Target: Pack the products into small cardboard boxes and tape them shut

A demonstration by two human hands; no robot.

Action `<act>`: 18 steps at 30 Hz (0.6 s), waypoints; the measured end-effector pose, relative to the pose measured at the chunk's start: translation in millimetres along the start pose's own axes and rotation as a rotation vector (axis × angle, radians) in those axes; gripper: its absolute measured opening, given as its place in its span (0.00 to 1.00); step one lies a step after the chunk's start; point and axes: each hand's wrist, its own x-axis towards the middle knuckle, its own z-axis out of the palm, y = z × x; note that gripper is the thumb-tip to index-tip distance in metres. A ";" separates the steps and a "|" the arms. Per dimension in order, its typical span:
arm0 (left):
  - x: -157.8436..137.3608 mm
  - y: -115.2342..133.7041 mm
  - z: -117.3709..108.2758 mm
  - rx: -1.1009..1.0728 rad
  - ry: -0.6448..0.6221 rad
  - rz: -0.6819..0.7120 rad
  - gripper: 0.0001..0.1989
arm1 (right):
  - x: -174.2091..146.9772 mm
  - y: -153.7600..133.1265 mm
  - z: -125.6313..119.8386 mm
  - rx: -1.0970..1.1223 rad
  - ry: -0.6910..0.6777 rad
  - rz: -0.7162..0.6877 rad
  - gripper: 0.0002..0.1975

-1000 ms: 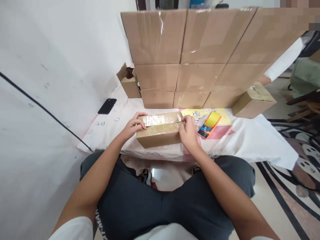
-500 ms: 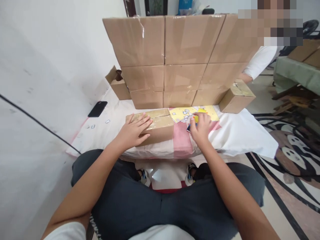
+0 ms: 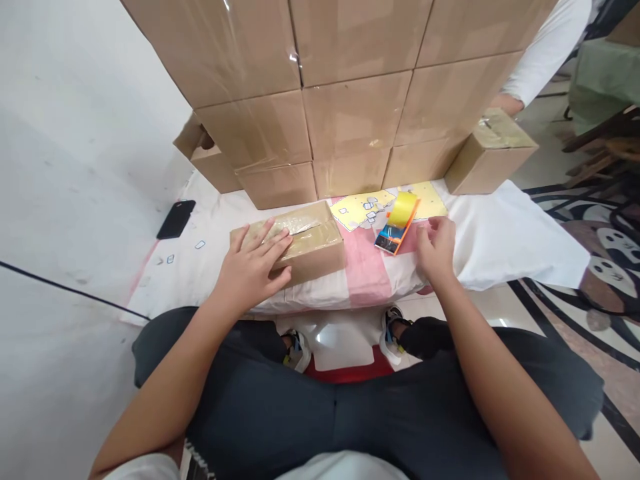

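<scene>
My left hand lies flat with fingers spread over the left part of a small taped cardboard box. The thumb rests along the box's near side. To the right of that box, a tape dispenser with an orange edge and a yellow roll lies on the pink and yellow part of the cloth. My right hand is just right of the dispenser, apart from it. Its fingers are loosely curled with the thumb a little away, and nothing shows between them.
A stacked wall of cardboard boxes stands behind. Another box sits at its right end, near a co-worker's sleeve. An open-flapped box and a black phone are on the left. Cloth covers the table.
My right hand has come off the tape dispenser and moved right, leaving it on the cloth. My left hand stays on the box. The view has tilted downward.
</scene>
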 end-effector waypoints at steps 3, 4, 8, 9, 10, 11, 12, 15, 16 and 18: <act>-0.3 0.0 -0.6 0.017 -0.024 -0.006 0.31 | 6.5 -5.8 15.3 0.154 -0.048 0.090 0.14; -0.3 1.1 -0.9 0.028 -0.032 -0.012 0.33 | 8.4 -7.6 20.0 0.193 -0.061 0.126 0.15; -1.2 7.0 -0.5 0.064 -0.044 -0.040 0.37 | 12.8 -14.6 33.7 0.202 -0.162 0.199 0.14; -1.7 7.8 0.2 0.072 -0.048 -0.044 0.38 | 12.7 -16.5 35.9 0.163 -0.197 0.184 0.15; -2.2 8.3 1.1 0.080 -0.049 -0.045 0.38 | 12.1 -18.7 37.7 0.116 -0.221 0.147 0.17; -2.8 8.3 1.9 0.088 -0.045 -0.042 0.38 | 11.1 -20.9 39.2 0.069 -0.228 0.093 0.18; -3.3 7.9 2.7 0.097 -0.036 -0.037 0.38 | 9.8 -23.3 40.4 0.030 -0.214 0.034 0.18; -3.8 6.5 3.4 0.125 -0.006 -0.023 0.38 | 5.6 -30.7 41.4 -0.030 -0.145 -0.070 0.16; -3.5 6.4 2.8 0.134 0.001 -0.020 0.38 | 4.8 -32.9 40.8 -0.030 -0.148 -0.050 0.16; -1.8 7.0 0.4 0.150 0.010 -0.018 0.39 | 4.5 -36.9 38.9 -0.006 -0.186 0.046 0.18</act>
